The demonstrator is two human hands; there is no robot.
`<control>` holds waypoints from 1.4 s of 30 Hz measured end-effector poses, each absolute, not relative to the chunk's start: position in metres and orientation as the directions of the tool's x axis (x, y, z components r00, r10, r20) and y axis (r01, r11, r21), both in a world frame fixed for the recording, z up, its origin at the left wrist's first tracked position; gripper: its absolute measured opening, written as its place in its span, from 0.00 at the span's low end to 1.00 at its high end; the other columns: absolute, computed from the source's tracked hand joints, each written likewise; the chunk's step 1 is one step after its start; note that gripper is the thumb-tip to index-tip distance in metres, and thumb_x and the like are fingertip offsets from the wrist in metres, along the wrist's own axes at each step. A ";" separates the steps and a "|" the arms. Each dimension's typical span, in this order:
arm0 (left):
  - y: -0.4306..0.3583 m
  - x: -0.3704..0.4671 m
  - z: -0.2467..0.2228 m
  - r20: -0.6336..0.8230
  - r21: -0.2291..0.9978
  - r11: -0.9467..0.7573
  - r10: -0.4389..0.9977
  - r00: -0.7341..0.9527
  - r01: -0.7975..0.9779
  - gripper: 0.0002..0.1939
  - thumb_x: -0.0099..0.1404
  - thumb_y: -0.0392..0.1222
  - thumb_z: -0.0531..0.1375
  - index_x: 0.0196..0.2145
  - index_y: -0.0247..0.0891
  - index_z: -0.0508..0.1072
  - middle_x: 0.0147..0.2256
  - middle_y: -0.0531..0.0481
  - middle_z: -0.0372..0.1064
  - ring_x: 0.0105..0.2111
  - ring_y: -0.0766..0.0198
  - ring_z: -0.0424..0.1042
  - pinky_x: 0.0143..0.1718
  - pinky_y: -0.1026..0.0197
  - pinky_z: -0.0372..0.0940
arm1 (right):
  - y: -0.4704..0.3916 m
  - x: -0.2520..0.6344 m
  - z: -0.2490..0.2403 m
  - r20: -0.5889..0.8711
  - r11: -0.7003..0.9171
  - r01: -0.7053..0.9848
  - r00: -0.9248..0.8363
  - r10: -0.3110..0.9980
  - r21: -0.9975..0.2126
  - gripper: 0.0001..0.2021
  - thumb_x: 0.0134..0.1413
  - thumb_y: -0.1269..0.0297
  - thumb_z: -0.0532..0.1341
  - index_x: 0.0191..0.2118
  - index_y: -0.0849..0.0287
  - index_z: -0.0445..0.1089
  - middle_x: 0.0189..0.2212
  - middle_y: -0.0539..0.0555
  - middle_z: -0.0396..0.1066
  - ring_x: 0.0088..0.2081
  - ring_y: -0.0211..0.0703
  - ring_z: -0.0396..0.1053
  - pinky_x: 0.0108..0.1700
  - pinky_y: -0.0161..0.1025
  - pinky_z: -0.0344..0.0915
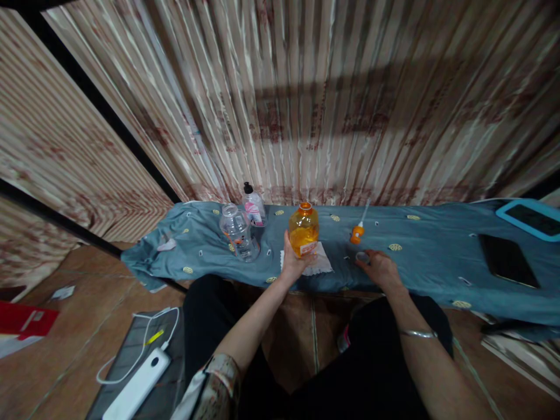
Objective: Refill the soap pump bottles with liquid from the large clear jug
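Observation:
My left hand (292,263) is closed around an orange see-through bottle (303,228) with an open mouth and liquid inside. The bottle stands over a white tissue (322,262) on the blue cloth. My right hand (382,269) pinches a small round clear cap (362,256) near the cloth's front edge. Just beyond that hand lies a small orange bottle or dropper with a long thin clear tip (357,233). Left of the orange bottle, a clear uncapped plastic bottle (241,236) stands beside a clear bottle with a black top (254,207).
The blue patterned cloth (429,251) covers a narrow bench against a striped curtain (297,105). A black phone (507,259) and a blue-framed tablet (531,219) lie at the right. A white power bank (137,385) with a cable sits at lower left. Black poles (98,105) cross the left side.

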State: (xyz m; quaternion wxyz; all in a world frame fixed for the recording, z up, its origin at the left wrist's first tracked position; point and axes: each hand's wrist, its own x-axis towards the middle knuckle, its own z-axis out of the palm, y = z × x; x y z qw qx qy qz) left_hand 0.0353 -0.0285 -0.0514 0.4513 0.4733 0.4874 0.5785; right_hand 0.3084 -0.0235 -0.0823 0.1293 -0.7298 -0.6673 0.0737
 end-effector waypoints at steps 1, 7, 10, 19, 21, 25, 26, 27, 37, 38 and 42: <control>-0.028 0.037 -0.051 0.112 0.991 -0.123 0.982 -0.149 -0.062 0.65 0.39 0.34 0.78 0.69 0.43 0.50 0.63 0.40 0.63 0.65 0.45 0.64 0.68 0.42 0.58 | -0.023 0.308 -0.083 0.066 -0.079 0.952 0.103 0.993 -0.296 0.16 0.66 0.57 0.64 0.55 0.57 0.71 0.53 0.58 0.72 0.49 0.49 0.74 0.50 0.53 0.73; -0.028 0.033 -0.056 0.089 0.996 -0.090 0.977 -0.193 0.004 0.51 0.43 0.33 0.75 0.62 0.41 0.59 0.56 0.42 0.71 0.56 0.47 0.73 0.63 0.44 0.64 | -0.025 0.301 -0.077 0.036 -0.132 0.912 0.158 0.987 -0.388 0.16 0.66 0.57 0.64 0.55 0.58 0.71 0.52 0.57 0.73 0.47 0.48 0.75 0.48 0.51 0.74; -0.026 0.030 -0.062 0.067 0.997 -0.060 0.977 -0.204 0.037 0.38 0.43 0.37 0.76 0.51 0.40 0.67 0.48 0.46 0.75 0.50 0.49 0.76 0.58 0.44 0.67 | -0.030 0.293 -0.067 0.031 -0.123 0.876 0.156 0.987 -0.466 0.15 0.66 0.57 0.64 0.54 0.58 0.71 0.51 0.56 0.74 0.46 0.48 0.75 0.47 0.50 0.74; -0.026 0.026 -0.068 0.078 0.997 -0.081 0.985 -0.155 -0.013 0.31 0.45 0.41 0.77 0.43 0.41 0.68 0.40 0.51 0.77 0.42 0.55 0.78 0.52 0.50 0.71 | -0.046 0.268 -0.045 0.061 -0.023 0.755 0.083 0.995 -0.655 0.17 0.67 0.57 0.64 0.57 0.57 0.70 0.51 0.57 0.74 0.44 0.47 0.76 0.45 0.49 0.75; -0.024 0.023 -0.071 0.088 0.996 -0.089 0.985 -0.148 0.001 0.31 0.44 0.41 0.77 0.43 0.40 0.68 0.40 0.51 0.77 0.42 0.55 0.78 0.51 0.50 0.71 | -0.045 0.267 -0.046 0.048 -0.016 0.763 0.062 0.997 -0.646 0.18 0.67 0.57 0.64 0.57 0.57 0.70 0.51 0.57 0.74 0.44 0.47 0.76 0.45 0.49 0.75; -0.015 0.015 -0.079 0.083 0.996 -0.085 0.994 -0.068 -0.027 0.32 0.42 0.43 0.78 0.42 0.40 0.68 0.39 0.51 0.78 0.41 0.57 0.78 0.50 0.53 0.72 | -0.039 0.272 -0.050 0.021 -0.017 0.827 0.035 0.999 -0.562 0.17 0.66 0.57 0.64 0.56 0.58 0.70 0.52 0.57 0.73 0.47 0.48 0.75 0.48 0.51 0.74; -0.012 0.013 -0.080 0.081 0.996 -0.083 0.996 -0.040 -0.040 0.32 0.40 0.44 0.78 0.40 0.39 0.68 0.39 0.51 0.78 0.40 0.57 0.78 0.49 0.53 0.72 | -0.037 0.274 -0.053 0.013 -0.020 0.846 0.032 0.999 -0.533 0.17 0.66 0.57 0.65 0.56 0.58 0.70 0.53 0.57 0.73 0.48 0.49 0.75 0.48 0.52 0.74; -0.009 0.011 -0.082 0.084 0.995 -0.085 0.996 -0.016 -0.046 0.33 0.39 0.45 0.79 0.40 0.39 0.68 0.39 0.50 0.78 0.40 0.57 0.78 0.49 0.53 0.72 | -0.035 0.276 -0.055 0.004 -0.024 0.864 0.031 1.000 -0.503 0.17 0.66 0.57 0.65 0.56 0.58 0.70 0.53 0.57 0.73 0.48 0.49 0.75 0.49 0.52 0.74; 0.000 0.003 -0.096 0.049 0.995 -0.046 0.998 0.038 -0.085 0.39 0.38 0.49 0.79 0.45 0.37 0.69 0.42 0.46 0.79 0.42 0.53 0.80 0.50 0.49 0.74 | -0.013 0.293 -0.053 0.088 0.012 0.961 0.013 0.996 -0.278 0.19 0.66 0.57 0.64 0.59 0.57 0.69 0.56 0.59 0.71 0.51 0.51 0.74 0.50 0.54 0.73; -0.001 0.003 -0.096 0.050 0.995 -0.046 0.998 0.041 -0.083 0.39 0.38 0.49 0.79 0.45 0.37 0.69 0.43 0.46 0.79 0.43 0.53 0.80 0.51 0.49 0.74 | -0.007 0.296 -0.050 0.109 0.014 0.966 0.015 0.994 -0.257 0.20 0.66 0.57 0.64 0.59 0.56 0.68 0.57 0.59 0.70 0.51 0.52 0.73 0.51 0.54 0.73; -0.003 0.002 -0.093 0.056 0.994 -0.050 0.997 0.058 -0.093 0.40 0.40 0.48 0.79 0.48 0.38 0.68 0.45 0.45 0.79 0.45 0.52 0.80 0.51 0.49 0.74 | 0.023 0.306 -0.040 0.149 0.055 0.983 -0.028 0.988 -0.175 0.21 0.66 0.58 0.64 0.61 0.56 0.67 0.59 0.60 0.68 0.53 0.53 0.72 0.52 0.55 0.72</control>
